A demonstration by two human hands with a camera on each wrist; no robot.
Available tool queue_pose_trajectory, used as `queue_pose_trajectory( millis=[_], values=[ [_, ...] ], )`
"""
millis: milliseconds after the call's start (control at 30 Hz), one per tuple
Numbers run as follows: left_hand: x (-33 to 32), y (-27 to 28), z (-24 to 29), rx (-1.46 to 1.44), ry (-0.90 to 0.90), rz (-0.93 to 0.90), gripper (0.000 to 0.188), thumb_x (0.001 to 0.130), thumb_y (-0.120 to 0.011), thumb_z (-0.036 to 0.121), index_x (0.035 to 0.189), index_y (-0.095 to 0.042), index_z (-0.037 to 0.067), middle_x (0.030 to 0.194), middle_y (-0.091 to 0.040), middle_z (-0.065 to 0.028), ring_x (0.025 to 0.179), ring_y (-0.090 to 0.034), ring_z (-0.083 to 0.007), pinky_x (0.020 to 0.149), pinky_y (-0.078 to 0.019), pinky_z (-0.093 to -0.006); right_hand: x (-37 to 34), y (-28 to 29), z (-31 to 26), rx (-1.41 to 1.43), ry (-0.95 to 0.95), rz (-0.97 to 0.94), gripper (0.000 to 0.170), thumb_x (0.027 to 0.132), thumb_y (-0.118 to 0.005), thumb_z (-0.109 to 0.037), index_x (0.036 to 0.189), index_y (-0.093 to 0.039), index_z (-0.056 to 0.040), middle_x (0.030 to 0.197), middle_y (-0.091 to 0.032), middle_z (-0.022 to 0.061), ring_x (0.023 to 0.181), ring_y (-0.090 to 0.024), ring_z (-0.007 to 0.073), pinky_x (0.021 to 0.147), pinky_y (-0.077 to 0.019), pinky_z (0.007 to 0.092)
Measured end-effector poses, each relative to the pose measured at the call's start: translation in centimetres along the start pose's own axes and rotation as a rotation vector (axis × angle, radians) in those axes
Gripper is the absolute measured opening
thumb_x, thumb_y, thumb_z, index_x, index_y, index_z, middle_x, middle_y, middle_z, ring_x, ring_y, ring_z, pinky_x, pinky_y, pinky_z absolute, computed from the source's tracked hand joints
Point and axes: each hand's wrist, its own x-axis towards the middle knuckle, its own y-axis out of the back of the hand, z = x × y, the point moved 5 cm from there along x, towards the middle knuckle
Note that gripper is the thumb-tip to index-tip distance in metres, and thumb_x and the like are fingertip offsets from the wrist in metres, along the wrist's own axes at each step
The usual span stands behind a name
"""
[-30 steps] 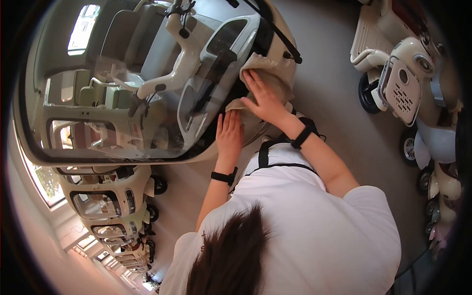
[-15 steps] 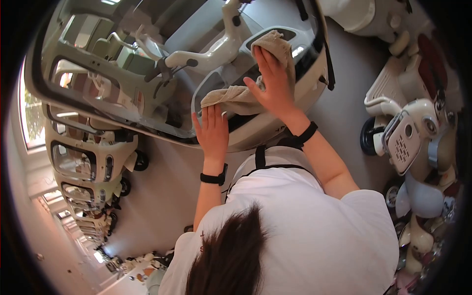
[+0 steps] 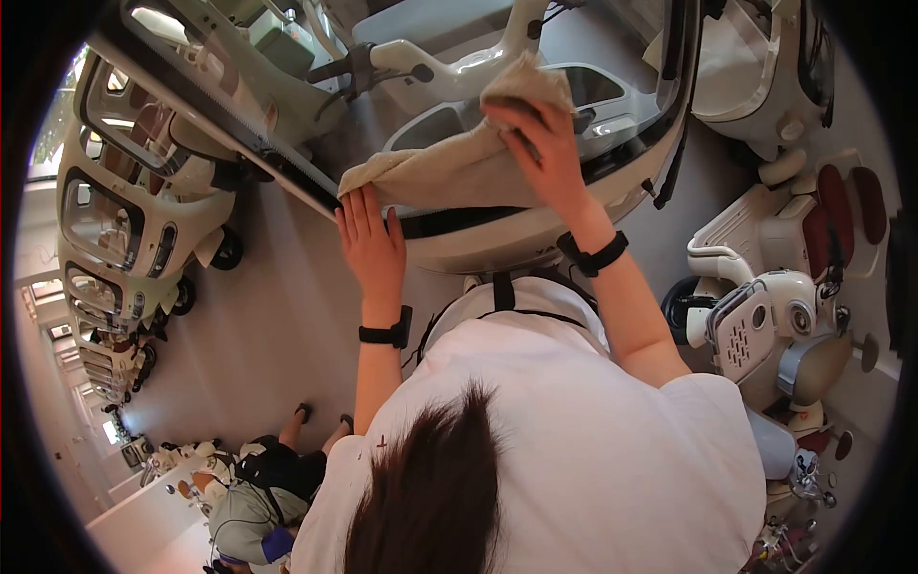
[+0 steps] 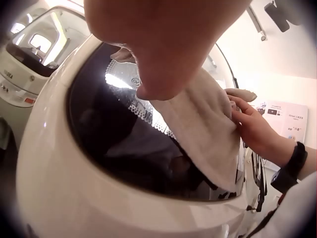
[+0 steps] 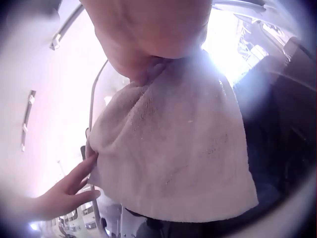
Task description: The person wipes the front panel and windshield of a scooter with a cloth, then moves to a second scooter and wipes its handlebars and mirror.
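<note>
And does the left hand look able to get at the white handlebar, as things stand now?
Probably not: the left hand touches the edge of the cloth outside the windshield, while the white handlebar appears behind that glass, which seems to block the way.

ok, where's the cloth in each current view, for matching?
Head: cloth, upper centre.
Left wrist: cloth, just right of centre.
Right wrist: cloth, fills the middle.
Shared landmark: right hand, right of centre in head, right side in left wrist, top centre in right wrist.
</note>
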Motion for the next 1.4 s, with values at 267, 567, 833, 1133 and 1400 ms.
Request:
queue_pose_trajectory(
  millis=[267, 567, 833, 1133, 1400],
  values=[
    [-7.5, -2.8, -1.8, -0.175, 0.053, -0.094, 0.053, 0.094, -0.063, 0.007, 0.145, -0.049, -0.001, 0.148, -0.048, -0.0225, 0.140, -0.046, -0.0426, 0.122, -0.0353, -0.0543, -8.6, -3.9, 0.7, -0.077, -0.002, -0.174, 0.045, 0.087, -0.070, -0.006, 0.124, -0.076, -0.0299, 0.131, -0.066, 0.0143, 0.117, -0.058, 0.0432, 0.105, -0.0474, 0.0513],
    [-13.2, -4.7, -1.9, -0.141, 0.018, -0.306, 0.057, 0.092, -0.065, 0.009, 0.145, -0.048, 0.000, 0.148, -0.045, -0.0244, 0.139, -0.044, -0.0415, 0.122, -0.0337, -0.0553, -14.1, -5.0, 1.0, -0.018, -0.034, -0.360, 0.042, 0.087, -0.070, -0.005, 0.126, -0.073, -0.0209, 0.127, -0.061, 0.0231, 0.119, -0.057, 0.0440, 0.103, -0.0494, 0.0498],
    [-14.1, -5.0, 0.2, -0.217, -0.005, -0.383, 0.055, 0.089, -0.063, 0.007, 0.142, -0.050, -0.001, 0.153, -0.043, -0.0217, 0.151, -0.033, -0.0397, 0.124, -0.0281, -0.0564, -19.0, -5.9, 3.9, 0.151, -0.281, -0.472, 0.037, 0.087, -0.077, -0.009, 0.124, -0.071, -0.0104, 0.127, -0.062, 0.0172, 0.121, -0.057, 0.0418, 0.102, -0.0487, 0.0474],
    [-12.6, -5.4, 4.9, -0.339, -0.158, -0.438, 0.050, 0.087, -0.063, 0.005, 0.135, -0.053, -0.002, 0.147, -0.050, -0.0194, 0.143, -0.042, -0.0408, 0.123, -0.0303, -0.0564, -18.6, -3.3, 6.1, 0.266, -0.327, -0.333, 0.038, 0.083, -0.073, -0.001, 0.120, -0.071, -0.0058, 0.128, -0.063, 0.0150, 0.121, -0.058, 0.0393, 0.103, -0.0478, 0.0453],
    [-11.7, -5.7, 8.4, -0.310, -0.331, -0.519, 0.060, 0.088, -0.060, 0.006, 0.146, -0.049, 0.001, 0.153, -0.047, -0.0188, 0.147, -0.039, -0.0394, 0.124, -0.0294, -0.0548, -19.9, 2.0, 11.2, 0.371, -0.530, -0.042, 0.037, 0.082, -0.079, -0.002, 0.118, -0.074, -0.0063, 0.130, -0.064, 0.0130, 0.123, -0.062, 0.0320, 0.104, -0.0489, 0.0395]
  ],
)
